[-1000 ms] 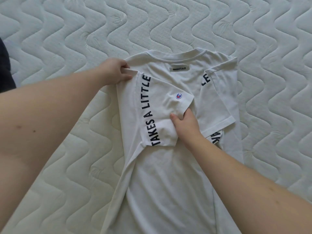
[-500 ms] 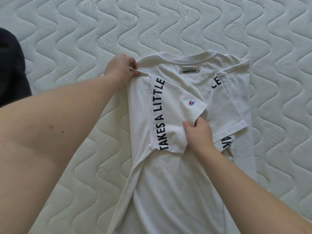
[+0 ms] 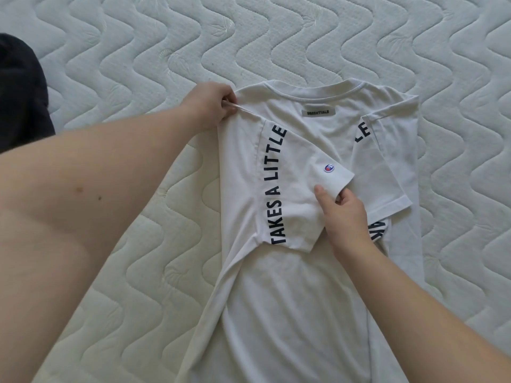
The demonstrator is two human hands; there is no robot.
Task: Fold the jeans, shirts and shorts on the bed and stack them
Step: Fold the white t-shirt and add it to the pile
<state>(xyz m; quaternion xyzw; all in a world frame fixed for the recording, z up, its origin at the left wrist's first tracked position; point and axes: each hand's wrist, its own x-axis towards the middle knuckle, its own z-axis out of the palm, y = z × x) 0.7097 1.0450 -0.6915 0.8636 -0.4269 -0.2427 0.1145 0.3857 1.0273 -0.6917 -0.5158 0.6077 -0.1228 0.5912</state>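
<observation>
A white T-shirt (image 3: 298, 294) with black lettering lies back-up on the bed, collar away from me. Both of its sides are folded in over the back, the two short sleeves lying on top. My left hand (image 3: 210, 105) pinches the shirt's upper left shoulder fold. My right hand (image 3: 341, 217) grips the hem of the left sleeve near the middle of the shirt, thumb on top and fingers tucked under the cloth. The shirt's lower end runs out of view at the bottom.
The quilted white mattress (image 3: 276, 37) surrounds the shirt on all sides. A dark garment (image 3: 19, 92) lies at the far left edge of the view.
The view has shifted, so the shirt sits further right and lower and more of the dark garment shows. Both hands keep their hold on the shirt.
</observation>
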